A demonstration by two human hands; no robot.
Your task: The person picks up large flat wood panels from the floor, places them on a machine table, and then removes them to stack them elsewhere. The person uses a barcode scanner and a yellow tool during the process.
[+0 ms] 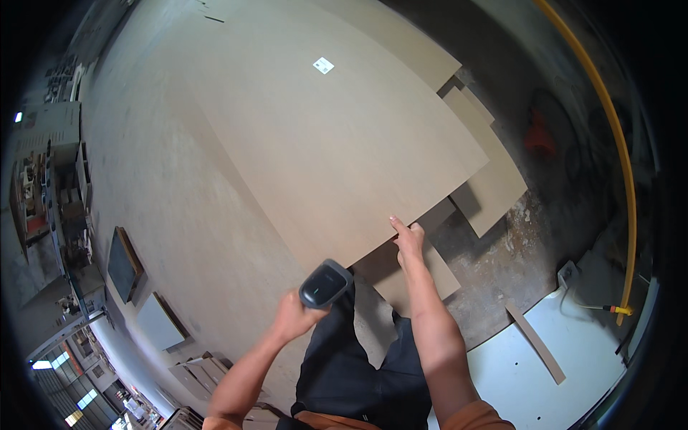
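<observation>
My left hand [294, 315] is closed around the handle of a dark grey handheld barcode scanner [326, 284], which has a small green light on top. A large flat light-brown wooden board [344, 150] stretches away in front of me. At its near edge, my right hand [408, 240] grips the board, thumb on top and the other fingers partly hidden at the edge. Toward the far part of the board lies a small white printed label [323, 66]. The scanner is close to the board's near left corner.
More brown boards [494, 183] lie beneath and to the right. A white panel [502, 369] with a narrow brown strip [534, 342] on it is at the lower right. A yellow hose [622, 150] curves along the right side. Dark and pale panels [159, 321] lie at the left.
</observation>
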